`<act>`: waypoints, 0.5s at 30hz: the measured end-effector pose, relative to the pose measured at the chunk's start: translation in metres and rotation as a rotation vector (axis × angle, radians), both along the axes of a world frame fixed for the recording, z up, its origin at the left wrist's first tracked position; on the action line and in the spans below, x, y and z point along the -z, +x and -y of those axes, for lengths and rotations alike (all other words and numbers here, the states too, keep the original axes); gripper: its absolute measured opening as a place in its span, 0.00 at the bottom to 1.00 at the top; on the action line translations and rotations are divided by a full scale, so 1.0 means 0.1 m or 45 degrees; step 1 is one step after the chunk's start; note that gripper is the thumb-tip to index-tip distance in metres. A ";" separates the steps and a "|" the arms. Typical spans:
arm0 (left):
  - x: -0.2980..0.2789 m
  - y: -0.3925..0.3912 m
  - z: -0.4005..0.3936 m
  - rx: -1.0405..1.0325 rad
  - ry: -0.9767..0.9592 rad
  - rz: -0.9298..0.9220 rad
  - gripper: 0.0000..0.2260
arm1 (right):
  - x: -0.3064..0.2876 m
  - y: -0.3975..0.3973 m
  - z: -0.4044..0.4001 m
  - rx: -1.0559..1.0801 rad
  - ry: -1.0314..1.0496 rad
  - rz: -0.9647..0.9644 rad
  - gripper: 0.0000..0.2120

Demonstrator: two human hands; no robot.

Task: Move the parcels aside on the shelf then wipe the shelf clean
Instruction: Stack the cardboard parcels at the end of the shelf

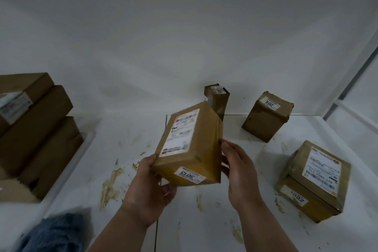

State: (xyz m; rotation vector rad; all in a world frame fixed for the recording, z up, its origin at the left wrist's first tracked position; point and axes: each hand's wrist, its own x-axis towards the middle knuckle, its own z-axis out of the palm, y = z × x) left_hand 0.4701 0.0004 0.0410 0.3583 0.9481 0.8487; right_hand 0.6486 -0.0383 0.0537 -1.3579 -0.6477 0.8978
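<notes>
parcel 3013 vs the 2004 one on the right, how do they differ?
Parcel 3013 is held off the shelf, tilted, by the left hand and right hand; parcel 2004 rests flat on the stained shelf, untouched. Both are brown, taped, with white labels.

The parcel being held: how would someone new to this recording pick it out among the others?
Start at the white shelf with yellowish smears. Above its middle, the left hand and right hand hold one brown parcel off the surface. It alone is lifted and tilted, and its near-end sticker reads 3013; the rest sit on the shelf.
</notes>
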 end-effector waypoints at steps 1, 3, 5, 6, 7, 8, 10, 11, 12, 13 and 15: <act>-0.02 -0.01 0.00 -0.033 0.075 -0.052 0.15 | 0.01 -0.02 0.01 -0.079 -0.034 -0.021 0.12; -0.06 -0.04 0.00 -0.067 0.216 -0.140 0.08 | 0.03 -0.07 0.02 -0.250 -0.095 -0.074 0.26; -0.07 -0.07 0.00 -0.070 0.322 -0.216 0.08 | 0.05 -0.10 0.03 -0.371 -0.121 -0.115 0.33; -0.07 -0.10 0.00 -0.070 0.363 -0.246 0.10 | 0.06 -0.12 0.03 -0.414 -0.117 -0.131 0.33; -0.08 -0.13 0.01 -0.063 0.400 -0.270 0.12 | 0.07 -0.12 0.03 -0.451 -0.102 -0.134 0.31; -0.08 -0.16 0.02 -0.053 0.436 -0.303 0.14 | 0.08 -0.12 0.04 -0.486 -0.079 -0.123 0.29; -0.11 -0.20 0.04 -0.018 0.517 -0.385 0.17 | 0.11 -0.10 0.05 -0.547 -0.035 -0.101 0.29; -0.12 -0.21 0.05 -0.008 0.546 -0.417 0.19 | 0.13 -0.10 0.06 -0.578 -0.017 -0.096 0.31; -0.13 -0.23 0.06 0.001 0.563 -0.441 0.21 | 0.15 -0.10 0.07 -0.601 -0.004 -0.090 0.33; -0.14 -0.25 0.07 0.008 0.579 -0.468 0.23 | 0.17 -0.10 0.07 -0.612 0.000 -0.077 0.34; -0.14 -0.29 0.07 0.026 0.617 -0.528 0.26 | 0.22 -0.13 0.05 -0.599 -0.012 -0.042 0.35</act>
